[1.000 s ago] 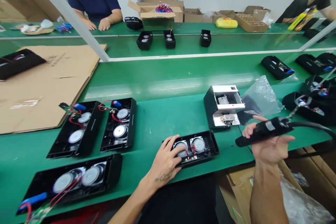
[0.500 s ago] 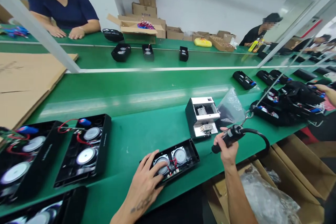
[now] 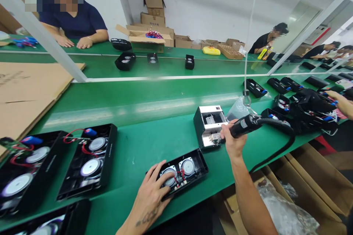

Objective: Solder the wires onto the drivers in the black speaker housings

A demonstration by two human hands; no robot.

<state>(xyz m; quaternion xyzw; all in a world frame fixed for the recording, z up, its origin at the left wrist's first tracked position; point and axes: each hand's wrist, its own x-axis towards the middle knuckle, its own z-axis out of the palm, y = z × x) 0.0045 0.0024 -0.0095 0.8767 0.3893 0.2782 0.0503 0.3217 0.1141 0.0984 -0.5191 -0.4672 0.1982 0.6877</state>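
A black speaker housing point(image 3: 199, 169) lies at a slant on the green bench, two round speakers and red wires inside it. My left hand point(image 3: 154, 187) grips its left end, with fingers reaching over the near speaker. In my right hand point(image 3: 234, 143) is a black electric screwdriver point(image 3: 245, 125), held almost level with its cable trailing right. The screwdriver's front end is at the front of a silver-and-black screw feeder point(image 3: 211, 126); my fingers partly hide it, and I cannot tell whether the bit touches.
More open speaker housings point(image 3: 89, 161) stand at left beside a cardboard sheet point(image 3: 30, 88). A white cord point(image 3: 250, 36) hangs behind the screwdriver. Cardboard boxes point(image 3: 311, 180) sit below the bench at right. A co-worker's hand point(image 3: 342, 103) works at far right; another person point(image 3: 74, 25) sits opposite.
My right hand has raised the screwdriver slightly and brought its front end left to the screw feeder. The hanging cord has come into view. My left hand stays on the housing.
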